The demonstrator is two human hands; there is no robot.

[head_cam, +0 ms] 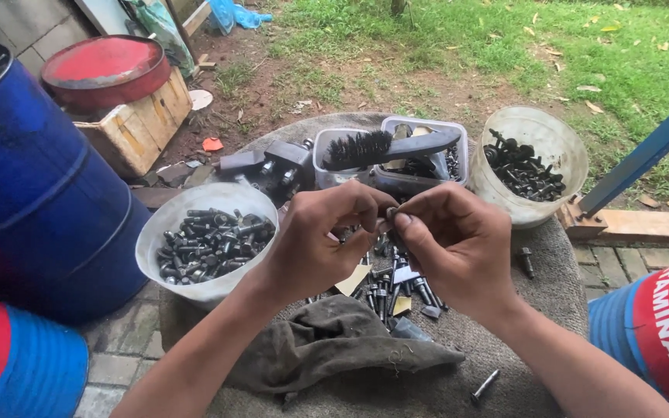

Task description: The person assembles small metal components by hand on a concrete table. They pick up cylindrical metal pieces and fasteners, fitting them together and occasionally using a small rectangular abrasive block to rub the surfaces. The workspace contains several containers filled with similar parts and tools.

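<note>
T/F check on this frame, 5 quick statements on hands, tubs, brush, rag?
1. Both hands, left hand and right hand, meet over the loose bolts, pinching a small metal part. True.
2. The black brush lies on the grass. False: it rests across the rectangular plastic containers.
3. The white tub on the left holds dark bolts. True.
4. The grey rag covers the right-hand tub. False: it lies near the front edge, below the hands.
5. The big drum on the left is green. False: blue.
</note>
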